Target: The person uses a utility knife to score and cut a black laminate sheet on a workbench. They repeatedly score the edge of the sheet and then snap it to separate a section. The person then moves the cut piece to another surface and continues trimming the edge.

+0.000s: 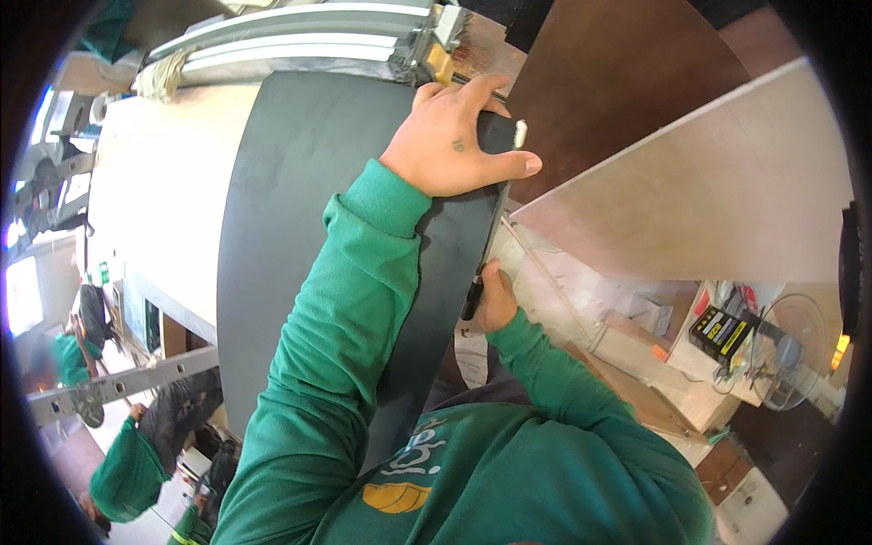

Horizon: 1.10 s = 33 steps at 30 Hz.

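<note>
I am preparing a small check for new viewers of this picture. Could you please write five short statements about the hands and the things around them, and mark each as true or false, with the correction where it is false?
1. The left hand lies on the dark board. True.
2. Both sleeves are red. False: they are green.
3. The right hand is at the board's edge, with a black handle. True.
4. The black and yellow box is at the picture's left side. False: it is at the right side.
5. Metal rails run along the top of the picture. True.
</note>
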Each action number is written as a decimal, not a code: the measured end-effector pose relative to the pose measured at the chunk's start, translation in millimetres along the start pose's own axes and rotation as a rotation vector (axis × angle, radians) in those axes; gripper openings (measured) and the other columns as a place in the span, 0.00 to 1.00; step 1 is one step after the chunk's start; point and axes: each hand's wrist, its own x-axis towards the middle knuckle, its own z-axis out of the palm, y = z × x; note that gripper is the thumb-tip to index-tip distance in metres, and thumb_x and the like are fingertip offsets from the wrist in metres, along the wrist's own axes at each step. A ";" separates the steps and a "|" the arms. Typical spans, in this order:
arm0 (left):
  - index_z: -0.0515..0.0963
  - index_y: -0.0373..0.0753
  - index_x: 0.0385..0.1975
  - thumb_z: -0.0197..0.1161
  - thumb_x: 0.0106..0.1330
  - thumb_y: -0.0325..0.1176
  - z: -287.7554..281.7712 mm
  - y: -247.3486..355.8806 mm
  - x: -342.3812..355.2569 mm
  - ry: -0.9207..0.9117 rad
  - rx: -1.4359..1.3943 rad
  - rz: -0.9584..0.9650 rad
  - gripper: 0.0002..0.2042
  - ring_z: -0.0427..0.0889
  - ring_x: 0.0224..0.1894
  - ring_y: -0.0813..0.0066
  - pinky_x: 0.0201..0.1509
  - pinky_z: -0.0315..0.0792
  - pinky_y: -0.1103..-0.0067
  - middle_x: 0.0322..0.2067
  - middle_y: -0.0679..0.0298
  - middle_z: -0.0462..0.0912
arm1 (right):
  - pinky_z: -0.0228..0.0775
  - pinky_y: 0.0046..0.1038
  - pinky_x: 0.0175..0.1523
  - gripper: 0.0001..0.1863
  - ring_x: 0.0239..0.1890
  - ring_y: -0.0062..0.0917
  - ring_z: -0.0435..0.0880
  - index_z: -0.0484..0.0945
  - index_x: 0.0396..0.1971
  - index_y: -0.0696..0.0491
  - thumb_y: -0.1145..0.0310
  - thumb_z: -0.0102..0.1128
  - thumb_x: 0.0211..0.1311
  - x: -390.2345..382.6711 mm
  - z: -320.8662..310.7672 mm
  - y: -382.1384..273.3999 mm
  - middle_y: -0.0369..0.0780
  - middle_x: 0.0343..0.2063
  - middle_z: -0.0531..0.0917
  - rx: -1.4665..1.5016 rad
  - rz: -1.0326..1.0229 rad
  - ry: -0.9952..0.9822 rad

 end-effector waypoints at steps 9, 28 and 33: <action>0.77 0.33 0.52 0.63 0.52 0.71 8.7 -1.3 1.6 0.116 -0.043 -0.019 0.43 0.80 0.48 0.58 0.63 0.61 0.69 0.39 0.53 0.86 | 0.61 0.25 0.28 0.36 0.20 0.22 0.70 0.70 0.21 0.55 0.38 0.32 0.75 0.3 9.6 -9.8 0.37 0.17 0.72 0.183 -0.072 -0.023; 0.79 0.31 0.49 0.67 0.50 0.68 15.8 1.1 3.3 0.192 0.054 -0.096 0.42 0.82 0.46 0.55 0.61 0.67 0.69 0.36 0.56 0.87 | 0.62 0.37 0.31 0.14 0.24 0.34 0.69 0.70 0.43 0.64 0.68 0.40 0.78 44.4 -1.5 29.2 0.43 0.24 0.72 -0.589 -0.582 0.144; 0.78 0.30 0.49 0.69 0.49 0.68 15.8 0.2 5.7 0.189 0.040 -0.076 0.43 0.83 0.44 0.55 0.60 0.68 0.69 0.35 0.54 0.87 | 0.62 0.35 0.31 0.16 0.26 0.28 0.69 0.72 0.43 0.63 0.65 0.40 0.78 48.0 -7.6 29.9 0.39 0.23 0.71 -0.748 -0.738 0.165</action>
